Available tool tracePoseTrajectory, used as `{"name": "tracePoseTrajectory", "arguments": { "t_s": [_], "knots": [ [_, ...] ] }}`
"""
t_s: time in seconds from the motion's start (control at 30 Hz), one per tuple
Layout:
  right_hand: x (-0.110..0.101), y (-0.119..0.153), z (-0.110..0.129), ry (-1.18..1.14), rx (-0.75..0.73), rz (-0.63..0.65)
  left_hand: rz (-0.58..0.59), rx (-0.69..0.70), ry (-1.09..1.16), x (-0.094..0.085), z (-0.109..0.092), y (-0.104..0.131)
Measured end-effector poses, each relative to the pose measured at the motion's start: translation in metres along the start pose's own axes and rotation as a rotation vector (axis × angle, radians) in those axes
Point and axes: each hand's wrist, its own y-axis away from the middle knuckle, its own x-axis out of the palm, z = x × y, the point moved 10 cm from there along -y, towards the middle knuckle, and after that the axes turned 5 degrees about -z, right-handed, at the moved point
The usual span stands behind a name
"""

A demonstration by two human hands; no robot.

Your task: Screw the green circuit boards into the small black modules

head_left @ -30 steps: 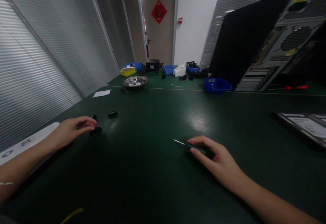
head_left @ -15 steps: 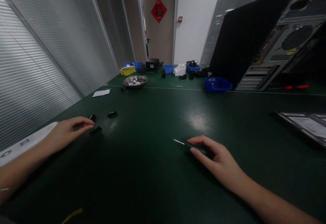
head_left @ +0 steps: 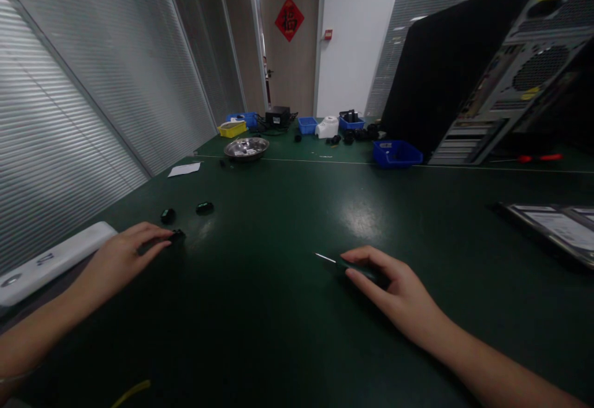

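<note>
**Light pinch for the small black part (head_left: 179, 234), left of frame**

With left hand (head_left: 121, 256), finger and thumb slightly parted at the part; impossible to say if gripped; best pinched by its sides, clear of the dark piece (head_left: 167, 215) just above; with right hand (head_left: 390, 278), right of centre, curled loosely round a screwdriver (head_left: 340, 264); compared with half a second ago, lower at left, uncovering more of the dark piece; unchanged at right.
</note>
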Motion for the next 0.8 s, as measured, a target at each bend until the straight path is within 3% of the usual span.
{"name": "tracePoseTrajectory", "arguments": {
  "t_s": [0.13, 0.37, 0.8],
  "knots": [
    [-0.001, 0.000, -0.001, 0.009, -0.012, -0.017, -0.079, 0.026, -0.030, -0.008, -0.008, 0.003],
    [0.002, -0.001, -0.002, 0.003, 0.008, 0.009, -0.094, 0.143, -0.086, -0.002, -0.002, 0.006],
    [0.005, 0.000, -0.005, 0.011, 0.009, 0.033, -0.036, 0.072, 0.048, 0.005, 0.006, 0.000]
  ]
}}
